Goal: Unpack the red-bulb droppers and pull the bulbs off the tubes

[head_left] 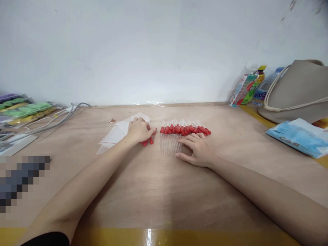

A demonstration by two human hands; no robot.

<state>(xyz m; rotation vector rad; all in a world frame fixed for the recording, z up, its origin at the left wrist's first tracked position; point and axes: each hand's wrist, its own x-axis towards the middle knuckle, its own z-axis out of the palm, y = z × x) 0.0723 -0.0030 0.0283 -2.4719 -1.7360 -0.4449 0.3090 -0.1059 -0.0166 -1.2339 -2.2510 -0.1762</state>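
Many glass droppers with red rubber bulbs lie side by side on the wooden table; their red bulbs point(184, 130) form a row and their clear thin tubes point(169, 145) point both away from me and toward me. My left hand point(139, 130) is at the left end of the row, its fingers curled with the thumb against a red-bulbed dropper. Below its palm show a few more red bulbs point(145, 142), partly hidden by the hand. My right hand point(198, 150) rests over the near tubes at the right, thumb and fingers apart, fingertips touching the droppers.
White paper or plastic sheets point(115, 133) lie under and beside my left hand. Cables point(69, 114) and packs of coloured items point(28, 110) are at the left. Drink bottles point(248, 87), a beige hat point(297, 90) and a blue tissue pack point(298, 136) stand at the right.
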